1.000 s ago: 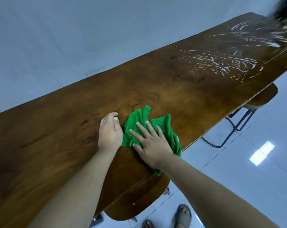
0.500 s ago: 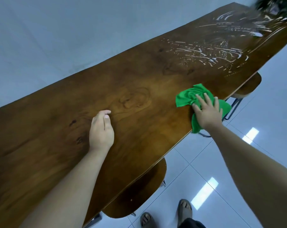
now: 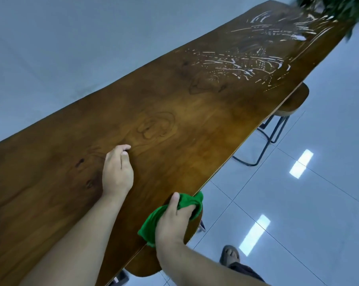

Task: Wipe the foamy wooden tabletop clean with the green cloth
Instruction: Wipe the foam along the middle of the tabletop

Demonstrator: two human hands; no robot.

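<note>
A long dark wooden tabletop runs from lower left to upper right. White foam streaks cover its far right end; the near part looks bare and glossy. My right hand grips the bunched green cloth at the table's near edge, thumb on top of the wood, cloth hanging over the edge. On the wood to the left of it rests my left hand, fingers curled, with nothing in it.
A wooden stool on black metal legs stands under the far edge; another stool seat shows under the near edge. Plant leaves overhang the far end. A sandalled foot stands on the glossy tiled floor.
My right hand carried the cloth out to the right along the table edge, then back toward me to the near edge, where it now bunches the cloth. The left hand stays put.
</note>
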